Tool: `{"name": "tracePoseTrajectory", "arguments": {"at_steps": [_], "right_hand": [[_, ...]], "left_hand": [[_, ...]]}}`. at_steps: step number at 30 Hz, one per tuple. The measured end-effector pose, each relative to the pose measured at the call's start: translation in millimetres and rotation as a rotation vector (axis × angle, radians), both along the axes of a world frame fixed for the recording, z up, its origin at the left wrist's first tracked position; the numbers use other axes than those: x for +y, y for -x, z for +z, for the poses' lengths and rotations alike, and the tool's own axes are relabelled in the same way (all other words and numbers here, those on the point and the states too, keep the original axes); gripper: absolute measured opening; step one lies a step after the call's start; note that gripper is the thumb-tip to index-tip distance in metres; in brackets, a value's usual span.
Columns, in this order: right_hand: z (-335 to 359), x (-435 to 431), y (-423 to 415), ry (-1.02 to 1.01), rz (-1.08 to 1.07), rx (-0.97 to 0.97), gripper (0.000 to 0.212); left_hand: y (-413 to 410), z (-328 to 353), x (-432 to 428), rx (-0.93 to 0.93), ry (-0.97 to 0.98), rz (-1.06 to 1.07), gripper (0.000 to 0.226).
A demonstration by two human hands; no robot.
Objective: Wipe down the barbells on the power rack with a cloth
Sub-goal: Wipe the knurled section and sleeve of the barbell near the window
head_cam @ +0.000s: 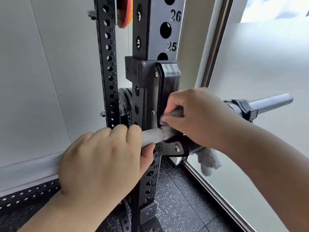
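My left hand gripped the bar, fingers curled over it. Just beside it, my right hand pinched the cloth against the bar at the hook.

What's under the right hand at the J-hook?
A grey cloth, pinched by the right hand against the barbell; its tail hangs below the J-hook. The bar section beneath hand and cloth is covered.
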State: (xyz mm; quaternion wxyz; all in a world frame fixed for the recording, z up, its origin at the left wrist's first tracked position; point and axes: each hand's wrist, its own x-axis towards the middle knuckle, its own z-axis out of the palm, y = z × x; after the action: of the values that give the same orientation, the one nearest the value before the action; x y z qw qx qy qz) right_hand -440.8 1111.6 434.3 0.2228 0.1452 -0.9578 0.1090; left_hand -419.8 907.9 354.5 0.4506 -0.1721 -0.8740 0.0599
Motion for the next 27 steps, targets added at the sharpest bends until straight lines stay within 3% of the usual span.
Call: {"name": "tracePoseTrajectory", "arguments": {"at_steps": [8,13,18,24,27], "right_hand": [[1,-3,4,-0.056,0.081,0.032,0.011],[2,28,10,-0.065,-0.010,0.067,0.016],[0,14,-3,0.014,0.104,0.021,0.008],[-5,22,-2,0.013,-0.013,0.048,0.008],[-9,10,-14,0.077,0.083,-0.034,0.009]], "left_hand": [[-1,-3,3,-0.042,-0.008,0.069,0.040],[-2,-5,3,-0.045,-0.037,0.078,0.040],[-3,-8,-1,-0.111,-0.038,0.042,0.047],[-1,-11,-6,-0.142,-0.068,-0.002,0.046],[1,-10,-5,-0.130,-0.043,-0.001,0.045]]}}
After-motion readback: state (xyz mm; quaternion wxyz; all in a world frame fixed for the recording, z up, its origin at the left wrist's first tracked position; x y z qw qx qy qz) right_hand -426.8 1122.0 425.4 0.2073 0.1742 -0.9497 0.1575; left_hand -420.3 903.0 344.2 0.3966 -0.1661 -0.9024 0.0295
